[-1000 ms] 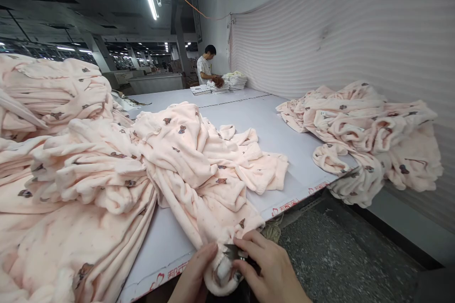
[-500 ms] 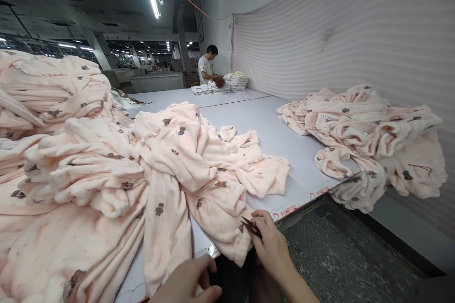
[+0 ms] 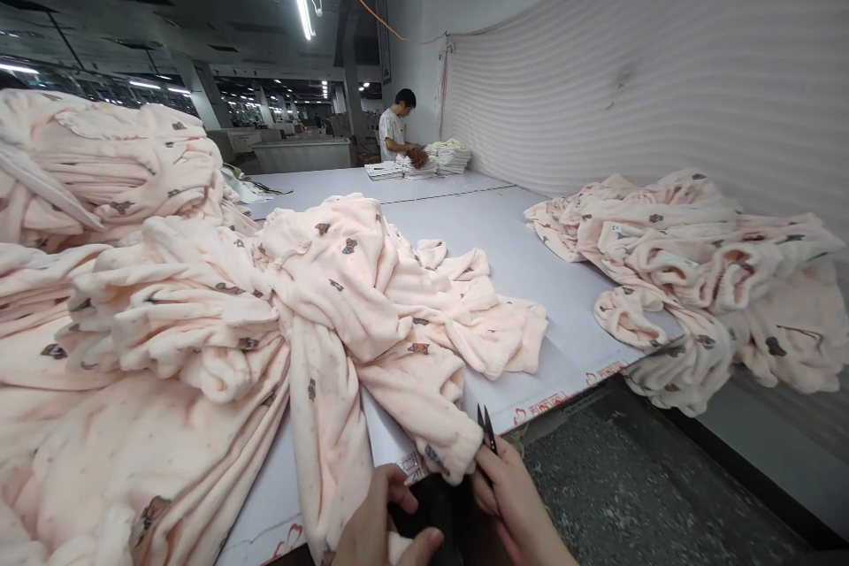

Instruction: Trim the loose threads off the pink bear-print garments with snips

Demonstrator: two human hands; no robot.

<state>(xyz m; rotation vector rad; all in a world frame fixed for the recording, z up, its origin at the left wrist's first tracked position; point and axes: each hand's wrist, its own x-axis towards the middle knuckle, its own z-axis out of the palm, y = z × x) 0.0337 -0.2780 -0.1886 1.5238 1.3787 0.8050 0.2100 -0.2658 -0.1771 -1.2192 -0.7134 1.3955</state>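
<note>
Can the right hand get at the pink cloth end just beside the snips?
Likely yes: the right hand is close by and nothing visible blocks the cloth end, though the black snips it holds may hamper its grip.

Head view, forward, down across table

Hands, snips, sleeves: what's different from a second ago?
The right hand let go of the near sleeve, which swung left. The other sleeve came toward the person, its cuff now beside that hand. The snips, still held, turned from pointing left to up in frame. For the left hand, hold unclear. Unchanged: the garment pile on the right, the co-worker at the far end.
</note>
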